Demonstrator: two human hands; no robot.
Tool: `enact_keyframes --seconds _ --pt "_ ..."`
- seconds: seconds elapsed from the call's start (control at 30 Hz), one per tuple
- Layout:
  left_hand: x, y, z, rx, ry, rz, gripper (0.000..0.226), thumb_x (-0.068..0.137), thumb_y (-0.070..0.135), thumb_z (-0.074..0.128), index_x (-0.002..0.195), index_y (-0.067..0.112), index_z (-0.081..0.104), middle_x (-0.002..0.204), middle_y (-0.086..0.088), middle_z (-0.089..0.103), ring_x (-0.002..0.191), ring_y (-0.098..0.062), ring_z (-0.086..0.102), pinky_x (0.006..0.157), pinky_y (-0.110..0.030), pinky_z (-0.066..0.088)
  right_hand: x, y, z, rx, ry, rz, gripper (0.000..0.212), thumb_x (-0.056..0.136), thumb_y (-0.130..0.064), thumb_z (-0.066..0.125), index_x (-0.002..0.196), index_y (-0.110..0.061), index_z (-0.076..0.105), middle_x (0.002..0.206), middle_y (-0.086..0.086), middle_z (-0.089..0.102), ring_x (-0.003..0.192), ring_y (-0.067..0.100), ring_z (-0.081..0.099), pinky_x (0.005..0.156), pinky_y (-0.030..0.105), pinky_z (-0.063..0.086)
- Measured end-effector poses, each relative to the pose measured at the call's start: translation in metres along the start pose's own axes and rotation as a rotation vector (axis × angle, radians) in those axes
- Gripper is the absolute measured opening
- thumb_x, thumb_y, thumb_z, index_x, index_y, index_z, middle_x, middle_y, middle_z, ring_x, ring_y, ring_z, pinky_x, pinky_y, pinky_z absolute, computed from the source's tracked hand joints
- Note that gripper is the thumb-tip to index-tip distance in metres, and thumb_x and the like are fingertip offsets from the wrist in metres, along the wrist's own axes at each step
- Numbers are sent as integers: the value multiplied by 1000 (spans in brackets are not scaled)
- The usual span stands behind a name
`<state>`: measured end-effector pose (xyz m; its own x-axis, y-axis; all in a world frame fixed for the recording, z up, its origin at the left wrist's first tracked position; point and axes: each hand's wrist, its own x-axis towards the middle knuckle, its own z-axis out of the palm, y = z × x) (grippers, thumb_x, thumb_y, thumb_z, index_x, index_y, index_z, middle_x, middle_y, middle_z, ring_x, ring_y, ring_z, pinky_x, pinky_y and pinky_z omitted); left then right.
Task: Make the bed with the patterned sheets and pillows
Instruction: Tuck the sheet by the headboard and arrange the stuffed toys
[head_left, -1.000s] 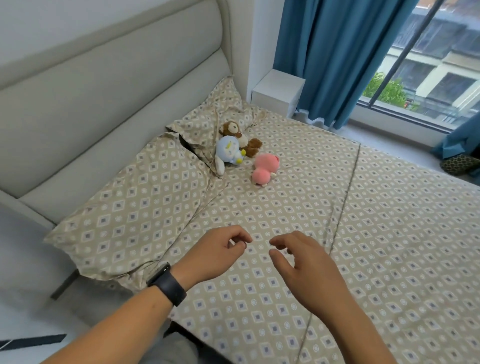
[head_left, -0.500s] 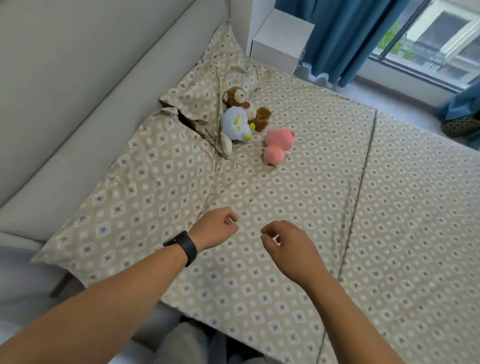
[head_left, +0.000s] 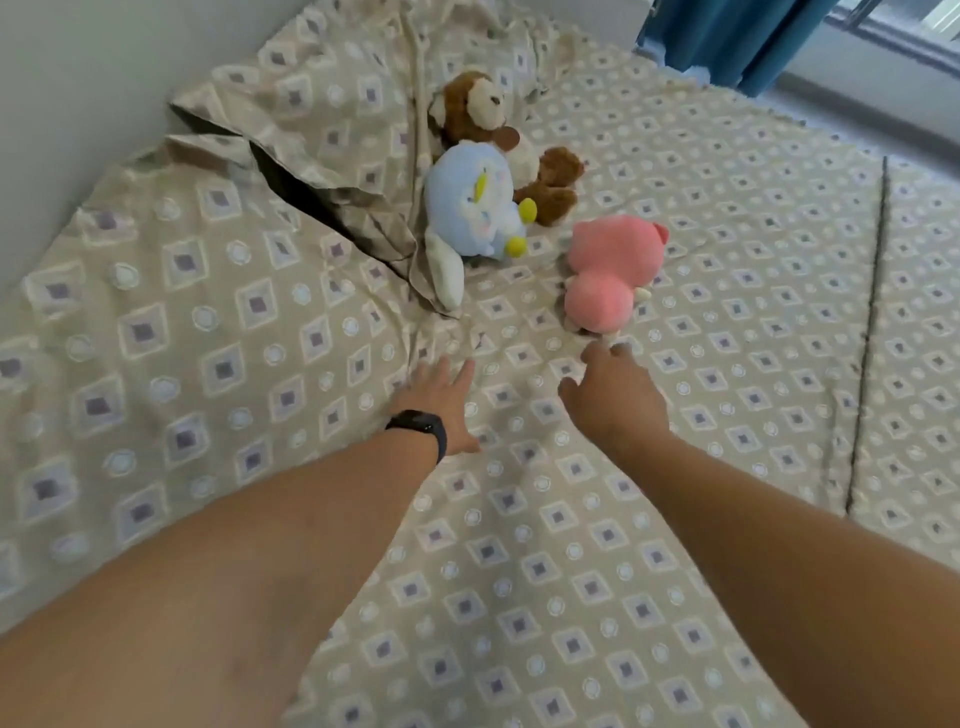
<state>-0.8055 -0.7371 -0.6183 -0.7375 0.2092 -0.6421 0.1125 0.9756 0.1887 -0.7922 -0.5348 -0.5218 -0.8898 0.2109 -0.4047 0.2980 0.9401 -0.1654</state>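
Both hands out over the bed, nothing held. Left hand (head_left: 435, 402) — fingers straight and spread, lying flat on the sheet (head_left: 545, 571) right beside the near pillow (head_left: 171, 353), at a bunched wrinkle in the fabric. Black band (head_left: 421, 427) on that wrist. Right hand (head_left: 613, 400) — fingers loosely bent, thumb out to the left, grip not closed on anything; fingertips just short of the pink toy (head_left: 610, 270), cannot tell if they touch the sheet.

Sheet covers the bed, beige with diamond pattern, dark seam line running near-to-far on the right. Near pillow lies left against the headboard (head_left: 62, 93); far pillow (head_left: 332, 98) sits beyond it, its corner overlapping the near one, creased.

Blue toy (head_left: 475, 205) lies against the far pillow's edge, brown toy (head_left: 493, 119) behind it, touching. Pink toy is right of the blue one, apart. Blue curtain (head_left: 737, 36) at far right.
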Motion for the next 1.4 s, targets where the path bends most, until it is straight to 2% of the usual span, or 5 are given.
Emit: enact_keyframes --seconds 0.2,0.37,1.0,1.2,1.4 --pt "100 -6 45 191 -6 -19 151 62 50 92 149 46 -31 164 4 -29 154 -37 -13 109 -62 36 153 -7 48 -224 155 6 80 89 -52 64 150 -27 19 154 8 19 140 51 23 96 63 43" --pt "114 -10 51 145 -28 -18 155 59 47 95 147 49 -33 162 5 -34 153 -37 -15 109 -64 35 208 14 86 -128 -66 111 98 79 -55 75 154 -38 14 163 6 -13 144 54 13 105 62 42" --pt "110 -21 49 119 30 27 150 58 55 92 151 48 -26 163 10 -31 155 -29 -14 112 -55 39 196 15 86 -288 48 -90 34 92 -12 59 124 -24 56 138 11 26 106 42 41 71 43 44" --pt "65 -60 82 36 144 -39 109 82 79 53 157 42 -16 164 6 -29 153 -19 -23 125 -41 -2 124 -14 98 -245 -4 -114 39 93 -11 58 126 -32 61 131 6 29 108 37 43 74 45 47" --pt "8 -79 77 -36 24 -167 75 97 48 55 160 32 17 170 2 -4 156 -26 -2 125 -44 15 50 -49 78 -259 87 -162 50 89 -11 61 134 -30 50 134 2 36 120 35 39 69 41 42"
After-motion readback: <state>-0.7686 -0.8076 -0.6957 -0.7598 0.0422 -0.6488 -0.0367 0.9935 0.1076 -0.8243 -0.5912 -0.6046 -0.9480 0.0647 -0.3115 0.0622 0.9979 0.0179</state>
